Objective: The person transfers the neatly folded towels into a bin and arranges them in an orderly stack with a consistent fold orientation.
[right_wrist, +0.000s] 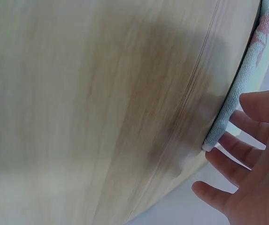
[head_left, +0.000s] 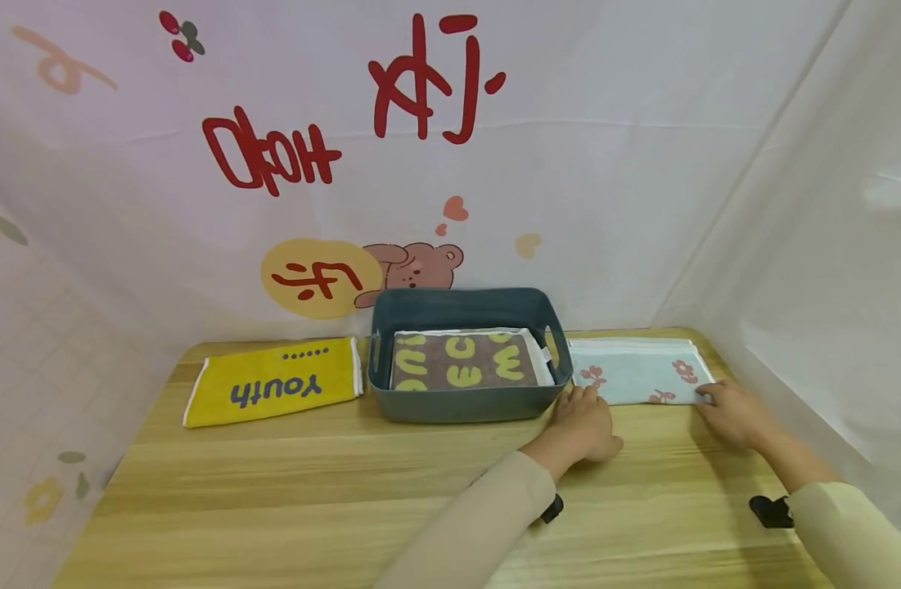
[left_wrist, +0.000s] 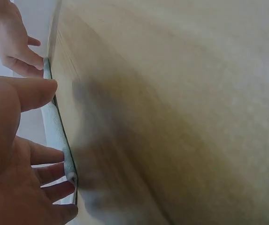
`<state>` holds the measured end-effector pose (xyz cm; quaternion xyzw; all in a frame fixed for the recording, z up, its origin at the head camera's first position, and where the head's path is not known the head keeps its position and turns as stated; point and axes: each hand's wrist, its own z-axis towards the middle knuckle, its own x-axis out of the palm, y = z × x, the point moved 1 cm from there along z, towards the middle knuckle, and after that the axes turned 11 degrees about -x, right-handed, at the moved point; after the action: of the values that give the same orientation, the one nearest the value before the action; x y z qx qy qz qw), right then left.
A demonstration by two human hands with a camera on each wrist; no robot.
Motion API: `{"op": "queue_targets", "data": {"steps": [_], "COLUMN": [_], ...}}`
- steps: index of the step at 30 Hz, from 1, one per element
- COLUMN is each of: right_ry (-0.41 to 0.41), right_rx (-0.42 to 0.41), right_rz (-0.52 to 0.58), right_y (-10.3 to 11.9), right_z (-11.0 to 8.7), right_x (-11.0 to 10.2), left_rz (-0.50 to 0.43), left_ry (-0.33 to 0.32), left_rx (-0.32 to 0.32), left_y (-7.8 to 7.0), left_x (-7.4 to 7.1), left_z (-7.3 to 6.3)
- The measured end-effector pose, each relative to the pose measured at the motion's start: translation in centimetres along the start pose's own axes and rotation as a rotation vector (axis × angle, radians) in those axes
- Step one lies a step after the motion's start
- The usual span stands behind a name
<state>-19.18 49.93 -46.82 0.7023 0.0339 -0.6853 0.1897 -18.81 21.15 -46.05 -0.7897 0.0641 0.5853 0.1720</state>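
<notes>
A folded light-blue towel [head_left: 634, 372] with pink flowers lies flat at the right back of the table. At its near left corner, my left hand [head_left: 584, 421] touches the cloth with relaxed fingers, the thumb held apart. The right hand [head_left: 733, 413] is at the towel's right end. Its fingers [right_wrist: 240, 152] rest loosely against that end, and the thumb stands off from them. Left of the towel stands a dark green basket [head_left: 468, 406] with cut-out handles. Inside it lies a folded brown towel [head_left: 487, 360] with yellow-green letters.
A folded yellow towel [head_left: 273, 384] printed "Youth" lies left of the basket. The wooden table [head_left: 310, 499] backs onto a white printed cloth [head_left: 605, 164], and a white sheet [head_left: 862, 286] hangs along the right side. A black strap [head_left: 772, 511] shows by the right sleeve.
</notes>
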Motion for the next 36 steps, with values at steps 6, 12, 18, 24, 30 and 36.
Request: {"op": "queue_targets", "data": {"steps": [6,12,18,24,30,36], "right_ry": [0.039,0.039,0.044,0.048,0.028,0.016], "right_rx": [-0.017,-0.049,-0.051,-0.07,-0.089,-0.085], "right_rz": [-0.027,-0.029,-0.022,-0.027,-0.041,-0.054], "right_y": [0.0,0.2,0.6,0.9,1.3,2.0], "right_z": [-0.6,-1.1,-1.7,-2.5,-3.3,-4.0], "right_x": [-0.4,-0.4,-0.5,-0.4,-0.4,-0.3], "left_rz": [-0.015,0.007,0.024,0.047,0.045,0.056], "left_ry": [-0.001,-0.004,-0.005,-0.016,-0.002,0.018], "left_rx": [0.0,0.006,0.027,0.042,0.067,0.085], "left_y": [-0.2,-0.1,0.2,0.5,0.8,1.1], "left_x": [-0.1,0.0,-0.1,-0.1,0.2,0.4], "left_z": [-0.2,-0.5,-1.1,-1.9,-2.5,-3.2]}}
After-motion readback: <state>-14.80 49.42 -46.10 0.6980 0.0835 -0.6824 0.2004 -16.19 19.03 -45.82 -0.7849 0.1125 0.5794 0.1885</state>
